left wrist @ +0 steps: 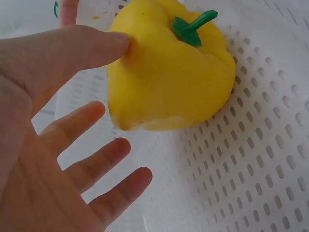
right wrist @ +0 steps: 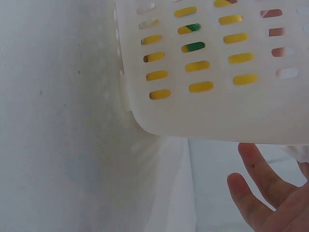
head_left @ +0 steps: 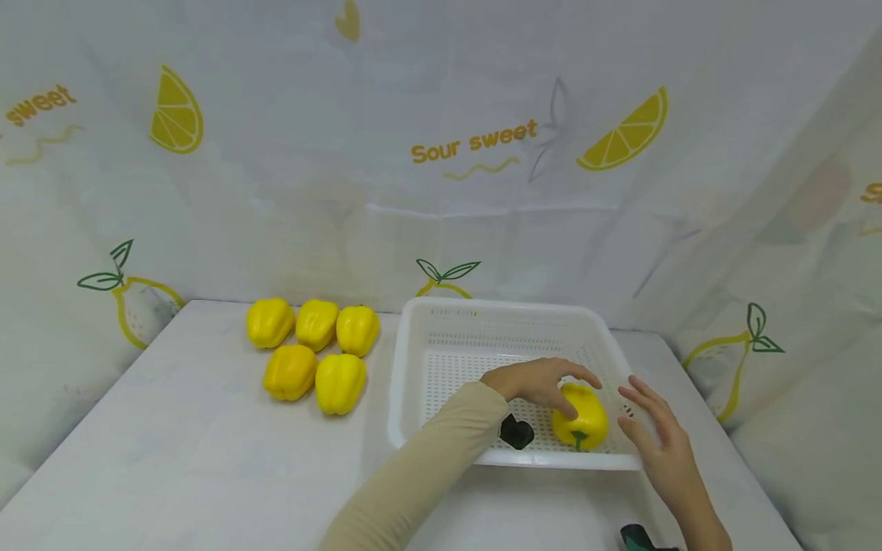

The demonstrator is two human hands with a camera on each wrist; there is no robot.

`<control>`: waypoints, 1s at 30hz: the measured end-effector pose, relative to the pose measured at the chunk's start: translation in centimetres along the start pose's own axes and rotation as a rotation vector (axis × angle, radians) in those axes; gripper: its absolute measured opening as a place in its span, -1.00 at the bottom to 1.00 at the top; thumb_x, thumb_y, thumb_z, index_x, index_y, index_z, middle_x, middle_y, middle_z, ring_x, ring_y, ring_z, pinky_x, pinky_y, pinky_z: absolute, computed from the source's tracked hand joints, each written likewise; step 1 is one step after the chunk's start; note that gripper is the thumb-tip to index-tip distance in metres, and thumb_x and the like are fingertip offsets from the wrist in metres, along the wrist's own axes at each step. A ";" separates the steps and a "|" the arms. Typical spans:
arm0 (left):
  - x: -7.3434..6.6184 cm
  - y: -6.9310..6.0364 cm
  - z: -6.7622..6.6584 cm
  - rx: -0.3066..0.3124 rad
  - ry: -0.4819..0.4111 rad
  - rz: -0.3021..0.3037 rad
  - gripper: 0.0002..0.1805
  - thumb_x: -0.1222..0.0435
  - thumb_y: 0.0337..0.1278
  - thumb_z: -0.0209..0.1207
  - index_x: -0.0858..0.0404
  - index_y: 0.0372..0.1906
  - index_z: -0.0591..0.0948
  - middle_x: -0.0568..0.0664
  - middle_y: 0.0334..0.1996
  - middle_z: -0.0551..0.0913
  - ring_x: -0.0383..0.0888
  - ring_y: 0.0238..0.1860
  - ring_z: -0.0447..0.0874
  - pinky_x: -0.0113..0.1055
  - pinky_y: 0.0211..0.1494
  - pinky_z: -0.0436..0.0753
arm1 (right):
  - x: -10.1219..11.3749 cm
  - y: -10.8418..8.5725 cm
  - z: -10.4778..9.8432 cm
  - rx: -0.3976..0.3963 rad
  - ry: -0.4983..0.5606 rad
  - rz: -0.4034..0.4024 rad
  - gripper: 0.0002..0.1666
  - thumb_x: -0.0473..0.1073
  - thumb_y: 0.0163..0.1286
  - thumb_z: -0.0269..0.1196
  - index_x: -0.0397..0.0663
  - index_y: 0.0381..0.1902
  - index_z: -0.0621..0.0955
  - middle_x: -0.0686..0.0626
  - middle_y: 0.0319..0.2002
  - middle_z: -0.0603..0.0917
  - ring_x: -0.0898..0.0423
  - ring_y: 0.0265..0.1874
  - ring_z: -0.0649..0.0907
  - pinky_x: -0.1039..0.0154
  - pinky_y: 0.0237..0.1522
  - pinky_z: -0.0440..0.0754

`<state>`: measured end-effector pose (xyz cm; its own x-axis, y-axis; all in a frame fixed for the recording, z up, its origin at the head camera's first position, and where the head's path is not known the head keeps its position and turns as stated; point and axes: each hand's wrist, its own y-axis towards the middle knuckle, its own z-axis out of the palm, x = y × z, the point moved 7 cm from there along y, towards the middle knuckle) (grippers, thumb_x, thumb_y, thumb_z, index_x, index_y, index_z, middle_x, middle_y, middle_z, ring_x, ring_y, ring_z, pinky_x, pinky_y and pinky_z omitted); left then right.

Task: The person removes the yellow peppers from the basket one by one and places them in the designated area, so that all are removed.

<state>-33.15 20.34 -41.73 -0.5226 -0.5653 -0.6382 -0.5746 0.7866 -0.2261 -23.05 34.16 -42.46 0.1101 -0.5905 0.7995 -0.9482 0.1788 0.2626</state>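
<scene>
A yellow bell pepper (head_left: 586, 425) with a green stem lies in the front right corner of a white perforated plastic basket (head_left: 510, 459). Over it reaches my left hand (head_left: 540, 383). In the left wrist view the thumb (left wrist: 104, 48) touches the pepper's side, while the other fingers spread apart, several of them off the pepper. My right hand (head_left: 661, 440) is beside the basket's right end, fingers apart and loosely bent. Through the basket's slots the right wrist view shows the yellow pepper (right wrist: 198, 66); that hand's fingertips (right wrist: 247, 151) appear near the basket's rim.
Several more yellow bell peppers (head_left: 341, 383) lie in two rows on the white-covered table (head_left: 172, 459), left of the basket. A white curtain (head_left: 276, 191) with lemon prints hangs behind the table. Dark wrist cameras show near both wrists.
</scene>
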 end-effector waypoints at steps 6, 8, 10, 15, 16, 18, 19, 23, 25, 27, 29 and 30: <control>-0.1 0.0 0.4 0.048 0.012 0.008 -0.42 0.21 0.15 0.34 -0.31 0.26 0.52 -0.37 0.41 0.37 -0.31 0.41 0.32 -0.20 0.50 0.31 | 0.1 0.0 0.0 0.001 -0.002 -0.012 -0.48 -0.19 0.51 0.11 -0.24 0.36 0.41 -0.01 0.56 0.14 0.73 0.28 0.03 -0.46 0.42 -0.13; 0.0 0.0 0.5 0.056 0.017 0.003 -0.45 0.21 0.16 0.33 -0.31 0.24 0.55 -0.36 0.41 0.38 -0.31 0.39 0.32 -0.20 0.50 0.29 | 0.1 0.0 0.0 0.000 -0.005 -0.007 -0.48 -0.18 0.51 0.11 -0.23 0.37 0.41 0.05 0.56 0.14 0.74 0.27 0.04 -0.45 0.43 -0.13; 0.1 0.0 0.5 0.058 0.029 -0.017 -0.47 0.19 0.18 0.30 -0.33 0.23 0.55 -0.36 0.41 0.36 -0.31 0.38 0.32 -0.19 0.51 0.28 | 0.1 0.0 0.0 -0.002 -0.007 -0.002 -0.48 -0.18 0.51 0.11 -0.22 0.37 0.41 0.09 0.56 0.14 0.74 0.28 0.04 -0.43 0.44 -0.13; 0.6 -0.3 0.4 0.054 0.073 -0.053 -0.45 0.09 0.21 0.20 -0.37 0.31 0.47 -0.31 0.42 0.36 -0.28 0.33 0.34 -0.15 0.48 0.31 | -0.1 0.0 0.0 -0.001 -0.004 -0.004 -0.47 -0.18 0.51 0.11 -0.22 0.37 0.40 0.16 0.55 0.14 0.74 0.28 0.03 -0.38 0.48 -0.16; 0.6 -0.3 0.4 0.052 0.076 -0.052 -0.44 0.08 0.22 0.18 -0.37 0.33 0.45 -0.29 0.42 0.36 -0.28 0.33 0.35 -0.15 0.47 0.32 | -0.1 0.0 0.0 -0.002 -0.002 -0.006 -0.47 -0.18 0.51 0.11 -0.23 0.37 0.40 0.20 0.54 0.15 0.74 0.28 0.04 -0.36 0.49 -0.17; 0.7 -0.5 0.4 0.048 0.067 -0.051 -0.43 0.06 0.24 0.14 -0.35 0.36 0.42 -0.27 0.42 0.38 -0.27 0.31 0.37 -0.15 0.46 0.34 | 0.0 0.0 0.0 -0.004 -0.001 -0.011 -0.48 -0.19 0.51 0.11 -0.23 0.37 0.41 0.24 0.52 0.16 0.74 0.28 0.04 -0.32 0.51 -0.17; 0.8 -0.5 0.3 0.045 0.061 -0.055 -0.43 0.05 0.25 0.13 -0.35 0.37 0.41 -0.27 0.42 0.38 -0.28 0.31 0.37 -0.15 0.46 0.34 | 0.0 0.0 0.0 -0.005 -0.001 -0.013 -0.48 -0.19 0.51 0.11 -0.23 0.37 0.41 0.25 0.52 0.16 0.74 0.28 0.04 -0.30 0.52 -0.17; 1.0 -0.6 0.0 0.014 0.021 -0.078 -0.47 0.02 0.26 0.15 -0.29 0.34 0.43 -0.29 0.38 0.42 -0.28 0.29 0.40 -0.17 0.44 0.38 | 0.0 0.0 0.0 -0.005 -0.001 -0.010 -0.48 -0.20 0.51 0.11 -0.23 0.36 0.41 0.11 0.55 0.16 0.74 0.28 0.05 -0.31 0.51 -0.16; 1.0 -0.6 -0.2 -0.011 0.001 -0.085 -0.51 0.02 0.24 0.20 -0.24 0.27 0.46 -0.29 0.36 0.44 -0.30 0.27 0.42 -0.22 0.42 0.40 | -0.1 0.0 0.0 -0.004 -0.005 -0.002 -0.48 -0.20 0.51 0.11 -0.23 0.37 0.41 0.05 0.56 0.15 0.74 0.28 0.04 -0.35 0.49 -0.15; 1.0 -0.5 -0.3 -0.030 -0.015 -0.081 -0.55 0.03 0.22 0.24 -0.20 0.20 0.47 -0.28 0.34 0.46 -0.31 0.24 0.45 -0.28 0.39 0.42 | -0.1 0.0 0.0 -0.002 -0.008 0.008 -0.48 -0.19 0.51 0.11 -0.22 0.37 0.40 0.02 0.57 0.14 0.74 0.28 0.03 -0.39 0.47 -0.13; 1.0 -0.4 -0.3 -0.037 -0.023 -0.072 -0.56 0.04 0.20 0.27 -0.18 0.17 0.46 -0.26 0.32 0.48 -0.31 0.21 0.47 -0.32 0.37 0.44 | -0.1 0.0 0.0 -0.001 -0.010 0.014 -0.47 -0.18 0.52 0.10 -0.21 0.38 0.40 0.02 0.57 0.13 0.73 0.29 0.03 -0.41 0.46 -0.13; 1.0 -0.4 -0.3 -0.037 -0.020 -0.069 -0.54 0.03 0.21 0.27 -0.18 0.19 0.46 -0.25 0.33 0.48 -0.30 0.22 0.47 -0.30 0.38 0.43 | -0.1 0.0 0.0 0.000 -0.010 0.014 -0.47 -0.18 0.52 0.10 -0.21 0.38 0.40 0.02 0.57 0.13 0.72 0.30 0.03 -0.41 0.46 -0.13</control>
<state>-33.67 19.40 -42.07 -0.4687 -0.6126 -0.6364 -0.6317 0.7360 -0.2433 -23.04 34.22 -42.58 0.0939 -0.5958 0.7976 -0.9496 0.1871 0.2515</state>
